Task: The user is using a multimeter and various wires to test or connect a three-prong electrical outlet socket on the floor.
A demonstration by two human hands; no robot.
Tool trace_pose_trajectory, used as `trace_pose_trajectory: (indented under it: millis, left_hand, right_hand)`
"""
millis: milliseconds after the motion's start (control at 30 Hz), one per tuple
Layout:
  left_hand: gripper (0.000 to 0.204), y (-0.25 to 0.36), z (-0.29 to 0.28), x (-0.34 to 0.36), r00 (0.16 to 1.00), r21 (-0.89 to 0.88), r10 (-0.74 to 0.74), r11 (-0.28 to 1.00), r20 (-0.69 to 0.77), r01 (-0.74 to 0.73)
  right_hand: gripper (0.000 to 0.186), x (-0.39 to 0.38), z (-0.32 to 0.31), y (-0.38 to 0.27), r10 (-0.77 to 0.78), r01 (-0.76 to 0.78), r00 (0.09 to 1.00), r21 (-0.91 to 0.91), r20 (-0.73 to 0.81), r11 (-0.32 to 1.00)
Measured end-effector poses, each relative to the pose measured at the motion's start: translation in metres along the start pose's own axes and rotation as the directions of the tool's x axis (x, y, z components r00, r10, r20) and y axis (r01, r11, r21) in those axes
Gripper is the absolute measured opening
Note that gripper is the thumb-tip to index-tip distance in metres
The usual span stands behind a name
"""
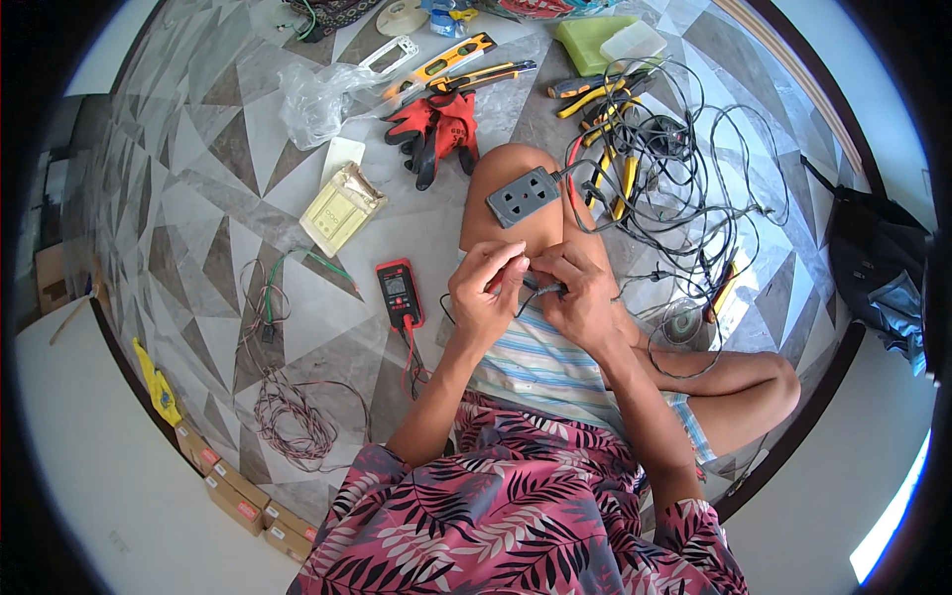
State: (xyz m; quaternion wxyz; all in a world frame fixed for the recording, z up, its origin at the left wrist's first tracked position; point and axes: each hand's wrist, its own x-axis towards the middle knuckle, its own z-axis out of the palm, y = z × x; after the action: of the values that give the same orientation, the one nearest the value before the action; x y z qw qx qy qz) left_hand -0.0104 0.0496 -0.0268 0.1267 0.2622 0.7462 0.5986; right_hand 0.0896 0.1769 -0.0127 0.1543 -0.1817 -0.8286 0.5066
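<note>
Over my lap both hands meet, fingertips almost touching. My left hand [486, 293] is closed in a pinch, with a thin red piece [495, 282] showing between its fingers; its full shape is hidden. My right hand [575, 297] is closed round a dark cable [535, 290], whose end is covered by the fingers. Just beyond them, a dark grey socket block [524, 196] rests on my leg, its cord running off to the right. Left of my left hand lies a red and black multimeter [400, 295], its red and black leads passing toward my left forearm.
Tangled black cables [684, 188] and yellow-handled pliers [625, 188] lie at right. Red-black gloves [433, 134], a spirit level [451, 59] and a green box [595, 45] sit farther off. At left are a cream packet [342, 209] and a coiled wire [295, 421].
</note>
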Motion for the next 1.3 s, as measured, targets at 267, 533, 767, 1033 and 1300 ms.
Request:
trace_pose_trajectory:
  millis: [267, 533, 767, 1033, 1300]
  left_hand:
    - [0.018, 0.000, -0.003, 0.005, 0.997, -0.047, -0.028, 0.998, 0.076, 0.032]
    - [0.018, 0.000, -0.015, 0.009, 0.920, -0.185, -0.306, 0.917, 0.243, 0.354]
    - [0.014, 0.001, -0.019, 0.018, 0.855, -0.272, -0.393, 0.829, 0.339, 0.489]
    - [0.013, -0.002, -0.027, 0.019, 0.874, -0.312, -0.345, 0.836, 0.341, 0.452]
    - [0.007, 0.022, -0.015, 0.018, 0.992, 0.180, 0.100, 0.977, 0.081, -0.114]
  right_hand:
    - [0.046, -0.001, 0.000, 0.000, -0.002, 0.002, 1.000, -0.003, 0.008, 1.000]
    - [0.049, -0.004, 0.007, 0.005, -0.025, 0.025, 0.998, 0.007, -0.051, 1.000]
    - [0.050, -0.005, 0.004, 0.004, -0.033, 0.034, 0.998, 0.003, -0.046, 0.999]
    - [0.054, -0.004, 0.006, 0.007, -0.049, 0.049, 0.999, 0.090, -0.010, 0.995]
    - [0.042, -0.006, -0.026, -0.016, -0.118, 0.120, 0.993, -0.128, 0.022, 0.984]
